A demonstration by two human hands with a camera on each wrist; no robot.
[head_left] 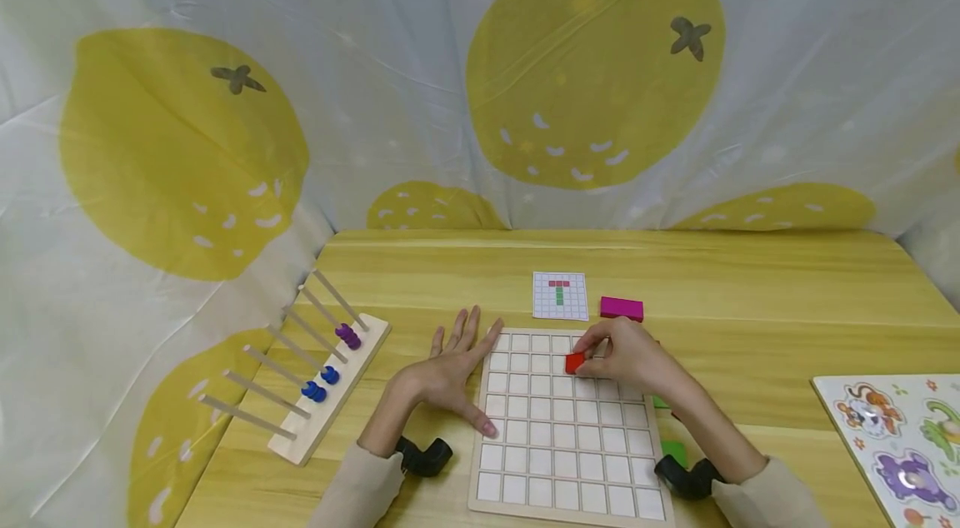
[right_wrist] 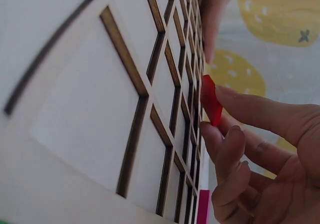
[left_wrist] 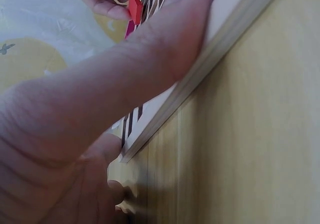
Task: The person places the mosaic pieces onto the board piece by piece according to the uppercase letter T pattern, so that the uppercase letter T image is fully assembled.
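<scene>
A pale wooden grid board (head_left: pixel 477 478) with white square cells lies flat on the table. My left hand (head_left: pixel 447 378) rests along its left side, fingers spread; the thumb lies on the frame in the left wrist view. Over the upper middle of the grid, my right hand (head_left: pixel 626 353) pinches a small red square tile (head_left: pixel 574 362) between thumb and fingertips. In the right wrist view this red tile (right_wrist: pixel 211 99) is tilted on edge close to the grid; whether it touches a cell, I cannot tell. Behind the board lies a pattern card (head_left: pixel 560 296) with a red and green T.
A magenta block (head_left: pixel 622 309) sits beside the card. Green tiles (head_left: pixel 674 452) lie along the board's right side, partly hidden by the right arm. At left stands a peg abacus (head_left: pixel 318 420) with blue and purple beads; at right, an animal puzzle board (head_left: pixel 840 388).
</scene>
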